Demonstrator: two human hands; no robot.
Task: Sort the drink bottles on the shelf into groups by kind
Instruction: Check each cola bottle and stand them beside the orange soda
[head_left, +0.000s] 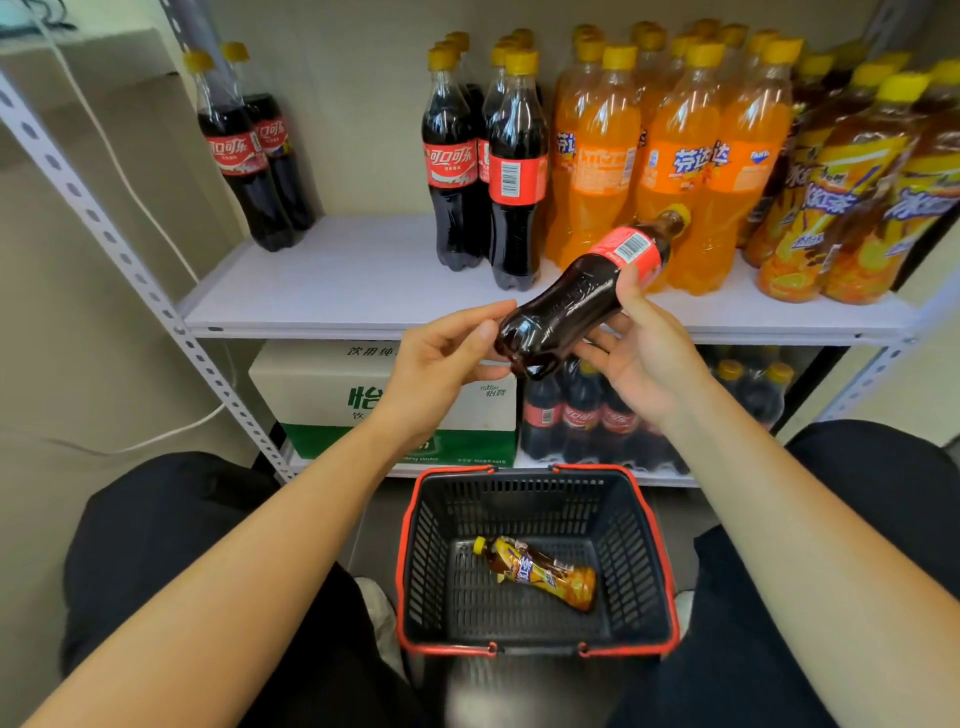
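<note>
Cola bottle (582, 296) is up in the air, just in front of the cola group (483, 171) that stands on the shelf (363, 280), and a little to the right of it. It is tipped, with its yellow cap up and pointing away from the person. The right hand (649, 353) is wrapped round its middle, thumb on top and fingers under. The left hand (441, 358) holds the round bottom end between thumb and fingers. Well to the left of the cola group stand two more colas (254, 156), with bare shelf between. Touching the group on the right are the orange soda bottles (675, 156), and past those the tea bottles (852, 182). Far below the group, on the floor, is a basket (535, 649) with one tea bottle (545, 571) lying in it. I think this cola belongs with the cola group. To do it well, turn it straight up first, cap on top. Then set it down on the bare shelf just left of the group or in front of it, close in. Go slow near the standing bottles, since one bump could tip them. Let go only when the bottom sits flat.
</note>
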